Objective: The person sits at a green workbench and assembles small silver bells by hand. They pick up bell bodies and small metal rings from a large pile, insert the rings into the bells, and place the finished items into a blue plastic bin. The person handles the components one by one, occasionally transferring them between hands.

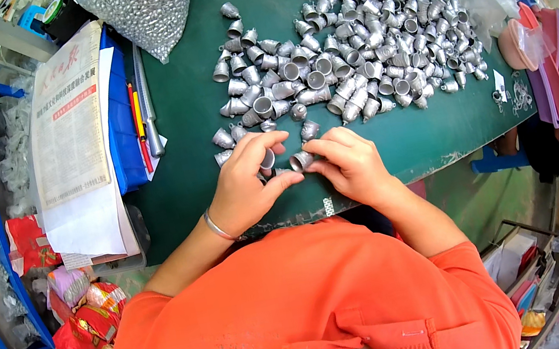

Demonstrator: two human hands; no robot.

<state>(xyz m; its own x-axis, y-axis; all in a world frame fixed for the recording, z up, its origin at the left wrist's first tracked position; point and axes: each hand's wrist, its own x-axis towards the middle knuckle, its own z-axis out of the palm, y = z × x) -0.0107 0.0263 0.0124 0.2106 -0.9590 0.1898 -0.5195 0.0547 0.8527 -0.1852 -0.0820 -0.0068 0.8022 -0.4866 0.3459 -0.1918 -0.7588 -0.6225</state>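
Pinching one silver cap [267, 159] in my left hand [245, 184] and another [301, 161] lying sideways in my right hand [352, 164], mid-frame, pile [359, 33] above.

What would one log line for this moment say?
left hand: holds small silver bell-shaped metal cap | right hand: holds another silver cap | pile of caps on green table

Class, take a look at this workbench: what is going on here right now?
A person in an orange top works at a green table. The left hand pinches one small silver bell-shaped cap, and the right hand holds another cap right beside it. A big pile of the same silver caps spreads across the table behind the hands. A folded newspaper lies to the left.
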